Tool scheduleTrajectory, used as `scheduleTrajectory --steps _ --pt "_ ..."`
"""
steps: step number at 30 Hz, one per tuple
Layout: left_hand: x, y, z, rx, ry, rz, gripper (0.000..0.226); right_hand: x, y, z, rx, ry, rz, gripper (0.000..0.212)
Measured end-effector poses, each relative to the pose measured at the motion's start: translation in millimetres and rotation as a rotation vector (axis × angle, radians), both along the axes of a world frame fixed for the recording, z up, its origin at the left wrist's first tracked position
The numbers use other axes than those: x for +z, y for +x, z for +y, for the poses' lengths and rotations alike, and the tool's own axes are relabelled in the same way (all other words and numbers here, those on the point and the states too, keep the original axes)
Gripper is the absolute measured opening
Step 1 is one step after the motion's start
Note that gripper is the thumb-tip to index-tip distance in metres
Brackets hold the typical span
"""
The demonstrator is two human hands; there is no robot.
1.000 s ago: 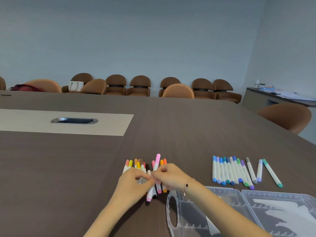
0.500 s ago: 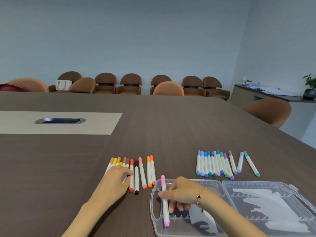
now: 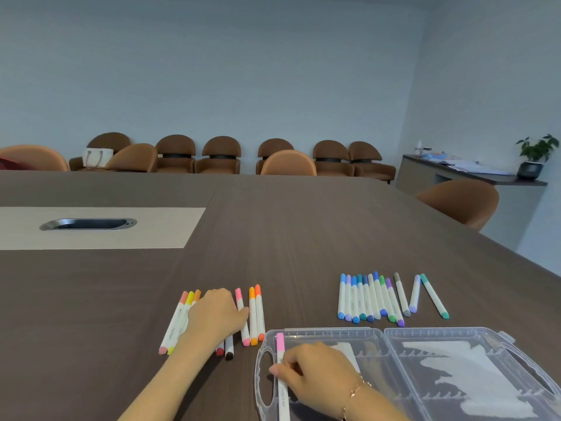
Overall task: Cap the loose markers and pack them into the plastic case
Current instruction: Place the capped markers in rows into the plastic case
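The right hand (image 3: 312, 372) pinches a pink marker (image 3: 281, 375) at the plastic case's (image 3: 379, 338) nine-o'clock edge; the left hand (image 3: 217, 314) rests relaxed on the warm-coloured markers (image 3: 256, 314)

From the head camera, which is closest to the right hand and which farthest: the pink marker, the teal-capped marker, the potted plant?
From the right hand:
1. Pink marker, under its fingers, in the plastic case's left half.
2. Teal-capped marker, on the table to the right, beyond the case.
3. Potted plant, on the far right sideboard.
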State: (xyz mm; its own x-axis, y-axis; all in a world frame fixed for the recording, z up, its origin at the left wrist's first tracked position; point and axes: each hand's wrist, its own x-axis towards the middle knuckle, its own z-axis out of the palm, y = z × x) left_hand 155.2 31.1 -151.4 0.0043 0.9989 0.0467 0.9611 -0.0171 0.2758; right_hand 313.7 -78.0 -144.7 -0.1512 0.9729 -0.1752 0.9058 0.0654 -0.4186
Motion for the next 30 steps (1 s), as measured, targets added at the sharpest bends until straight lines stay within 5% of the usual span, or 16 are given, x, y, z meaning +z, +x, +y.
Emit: scheduleTrajectory --steps 7,13,20,30 --pt "0 9 3 0.042 -0.035 0.038 0.032 0 3 -4 0.081 0.029 -0.041 0.037" --pt "17 -10 10 -0.007 -0.157 -0.392 0.041 0 8 -3 0.125 0.003 -0.009 0.037" --pt "44 1 -31 -0.201 -0.336 -0.478 0.038 23 28 23 -0.32 0.182 0.617 0.041" --pt "39 31 -55 -0.323 -0.345 -0.524 0.038 26 25 20 -0.32 -0.053 0.66 0.038"
